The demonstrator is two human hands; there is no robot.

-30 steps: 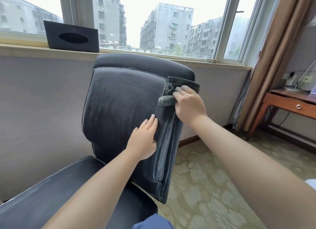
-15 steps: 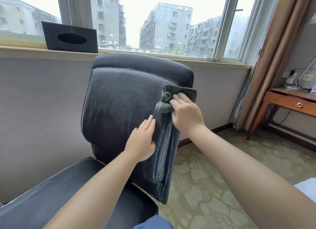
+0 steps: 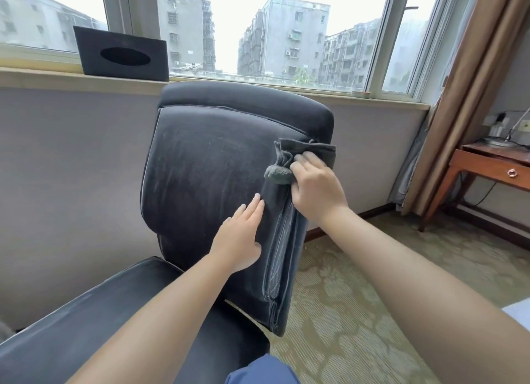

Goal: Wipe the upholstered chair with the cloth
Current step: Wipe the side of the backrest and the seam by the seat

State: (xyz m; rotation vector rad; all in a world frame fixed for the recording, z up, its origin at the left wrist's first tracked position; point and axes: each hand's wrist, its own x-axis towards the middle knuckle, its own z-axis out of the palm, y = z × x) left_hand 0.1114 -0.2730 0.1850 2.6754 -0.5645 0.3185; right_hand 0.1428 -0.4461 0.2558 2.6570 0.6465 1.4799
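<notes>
On the far left, a windowsill runs along under the glass w/ a black tissue box standing on it, oval slot facing me. Below and fwd of that I see the upholstered chair, dark grey, its backrest upright in the middle of view and the seat reaching toward the lower left corner. My left hand lies flat on the backrest front, low down near its right edge, fingers straight and together, palm pressed on the fabric, holding nothing. Just right of it the backrest's side panel w/ its piped seams drops down toward the seat. Higher up, at the right edge of the backrest, the cloth is dark grey, bunched, draped over that edge w/ a fuzzy lump hanging at its lower left. My right hand holds the cloth against the chair edge; grip: fingers bent over the fabric, tips partly buried in it, so closed on the cloth as far as I can see. Further right, a tan curtain hangs by the window, and a wooden tabletop w/ a drawer sits at the far right on patterned carpet.
</notes>
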